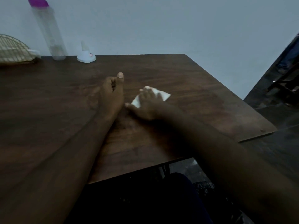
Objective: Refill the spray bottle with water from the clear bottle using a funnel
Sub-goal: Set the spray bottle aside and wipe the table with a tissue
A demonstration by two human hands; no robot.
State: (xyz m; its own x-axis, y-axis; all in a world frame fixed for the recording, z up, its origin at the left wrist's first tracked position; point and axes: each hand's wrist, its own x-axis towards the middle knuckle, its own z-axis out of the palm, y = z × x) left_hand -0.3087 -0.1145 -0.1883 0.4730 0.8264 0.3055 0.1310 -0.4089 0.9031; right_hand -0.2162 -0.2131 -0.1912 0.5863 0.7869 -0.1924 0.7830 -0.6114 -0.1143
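Your right grip (147, 102): fingers flat, pressing white tissue (165, 95) onto counter (194, 78). Your left grip (113, 92): fingers curled, thumb up, empty. Clear bottle (48, 33), funnel (86, 54): far edge.

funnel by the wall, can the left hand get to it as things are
Probably yes: only bare table lies between the left hand and the funnel, and the bottle stands off to one side, not in the way.
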